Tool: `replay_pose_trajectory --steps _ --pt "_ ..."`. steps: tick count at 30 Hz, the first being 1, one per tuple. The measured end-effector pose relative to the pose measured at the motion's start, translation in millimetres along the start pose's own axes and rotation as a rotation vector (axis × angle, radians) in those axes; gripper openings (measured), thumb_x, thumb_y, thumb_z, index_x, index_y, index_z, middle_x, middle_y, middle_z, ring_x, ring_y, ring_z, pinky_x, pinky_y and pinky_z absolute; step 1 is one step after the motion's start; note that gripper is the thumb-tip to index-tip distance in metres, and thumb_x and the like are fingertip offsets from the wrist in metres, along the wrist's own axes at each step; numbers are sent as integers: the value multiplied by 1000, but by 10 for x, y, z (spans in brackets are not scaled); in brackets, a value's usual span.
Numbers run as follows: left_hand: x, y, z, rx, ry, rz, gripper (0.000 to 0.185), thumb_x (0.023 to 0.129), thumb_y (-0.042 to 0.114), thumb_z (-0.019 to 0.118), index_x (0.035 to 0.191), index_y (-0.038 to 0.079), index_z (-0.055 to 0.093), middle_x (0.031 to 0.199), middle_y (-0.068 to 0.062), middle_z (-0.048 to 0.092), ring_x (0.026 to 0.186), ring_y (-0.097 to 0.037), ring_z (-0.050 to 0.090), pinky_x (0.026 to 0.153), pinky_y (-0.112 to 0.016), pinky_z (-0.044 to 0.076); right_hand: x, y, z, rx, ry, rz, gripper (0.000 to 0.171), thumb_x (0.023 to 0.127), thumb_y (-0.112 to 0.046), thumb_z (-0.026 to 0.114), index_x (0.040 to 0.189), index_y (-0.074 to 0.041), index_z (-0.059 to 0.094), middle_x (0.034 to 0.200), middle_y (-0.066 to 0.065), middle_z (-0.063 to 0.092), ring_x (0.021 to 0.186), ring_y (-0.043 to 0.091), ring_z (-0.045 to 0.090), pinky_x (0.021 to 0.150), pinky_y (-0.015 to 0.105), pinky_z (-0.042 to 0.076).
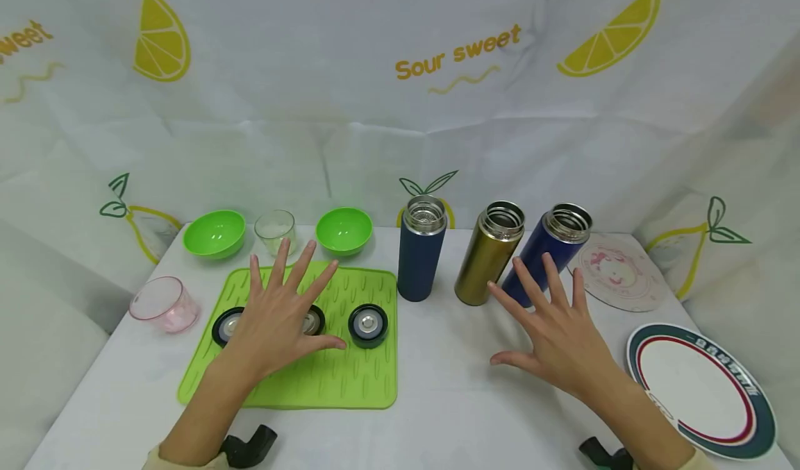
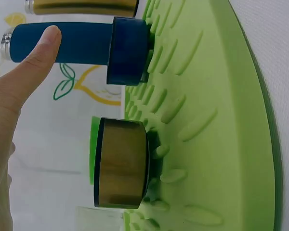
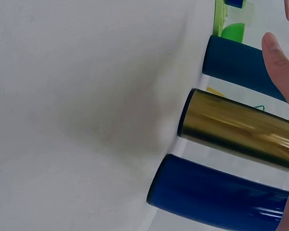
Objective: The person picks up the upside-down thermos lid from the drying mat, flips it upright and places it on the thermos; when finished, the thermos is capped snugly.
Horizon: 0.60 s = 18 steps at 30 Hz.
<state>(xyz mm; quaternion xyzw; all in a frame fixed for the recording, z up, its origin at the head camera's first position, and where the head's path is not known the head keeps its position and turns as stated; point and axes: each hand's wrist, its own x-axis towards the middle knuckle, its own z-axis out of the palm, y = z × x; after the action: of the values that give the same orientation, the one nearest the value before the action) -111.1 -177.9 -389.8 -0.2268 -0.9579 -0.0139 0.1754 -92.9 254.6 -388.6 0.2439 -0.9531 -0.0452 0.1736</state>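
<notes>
Flasks, three of them, are standing uncapped just beyond my right hand (image 1: 556,338): the dark blue flask (image 1: 421,255), the gold flask (image 1: 487,255) and the blue flask (image 1: 550,248). Under my left hand (image 1: 275,324), the green mat (image 1: 350,387) is carrying their three lids (image 1: 368,325), none screwed on yet, as far as I can judge. I am hovering both hands over the table (image 1: 437,414), fingers spread wide, gripping nothing. Green bowls (image 1: 215,234) are sitting past the mat; a plate (image 1: 700,387) lies to my right.
</notes>
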Motion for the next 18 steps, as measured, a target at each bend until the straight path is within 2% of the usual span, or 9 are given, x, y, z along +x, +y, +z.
replay_pose_trajectory --steps 3,5,10,14,18 --pt "-13 -14 -49 -6 -11 -11 120 63 93 61 162 33 29 175 -8 7 161 -43 -4 115 -84 12 0 2 -26 0 10 -6 113 63 -85 71 159 -38 32 174 11 9 159 49 -2 122 77 -1" --pt "-38 -39 -106 -26 -9 -21 119 64 92 62 162 33 28 175 -8 7 161 -41 -5 116 -83 12 -3 4 -56 0 30 -18 110 67 -89 64 159 -38 33 174 11 9 159 49 0 122 77 1" --pt "-172 -175 -271 -190 43 -57 118 65 84 71 162 30 29 175 -5 8 162 -37 0 121 -77 13 22 -17 -153 43 97 -76 98 79 -95 37 156 -34 41 173 13 15 159 46 6 126 71 -2" --pt "-334 -321 -333 -345 75 -117 116 67 67 84 162 28 30 174 -4 11 162 -37 6 119 -76 19 83 -72 -201 118 138 -135 94 84 -92 34 152 -29 47 170 15 23 159 40 10 128 66 0" --pt "-500 -447 -301 -451 84 -191 111 67 42 93 160 23 34 172 -8 18 157 -41 18 107 -77 33 140 -127 -196 178 182 -175 90 87 -88 36 149 -26 52 165 14 33 155 37 23 131 58 7"
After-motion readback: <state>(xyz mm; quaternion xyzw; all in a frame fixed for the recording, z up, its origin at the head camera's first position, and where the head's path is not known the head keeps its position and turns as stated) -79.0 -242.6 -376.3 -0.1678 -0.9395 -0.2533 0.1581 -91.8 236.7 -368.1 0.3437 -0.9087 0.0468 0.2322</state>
